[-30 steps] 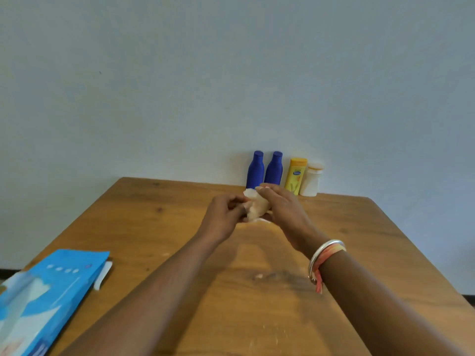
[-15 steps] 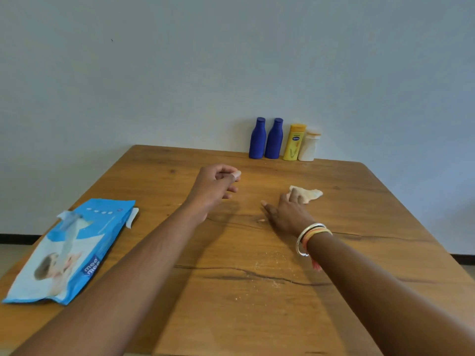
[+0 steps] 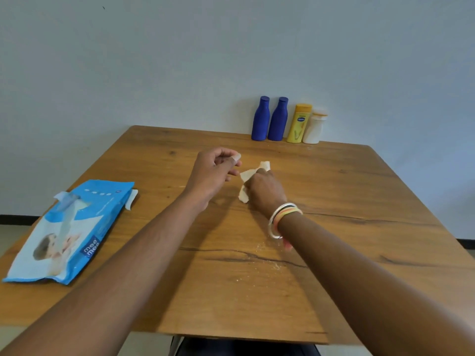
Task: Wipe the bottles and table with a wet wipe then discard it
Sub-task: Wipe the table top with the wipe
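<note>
Grips crumpled wet wipe (image 3: 253,173) against tabletop (image 3: 359,188) with right hand (image 3: 265,192), fingertips hidden; holds left hand (image 3: 212,173) just beside, loosely curled, empty.

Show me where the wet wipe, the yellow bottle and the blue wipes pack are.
wet wipe (image 3: 264,166): head view, on its far corner.
yellow bottle (image 3: 299,125): head view, on its body's middle.
blue wipes pack (image 3: 84,222): head view, on its printed front.
</note>
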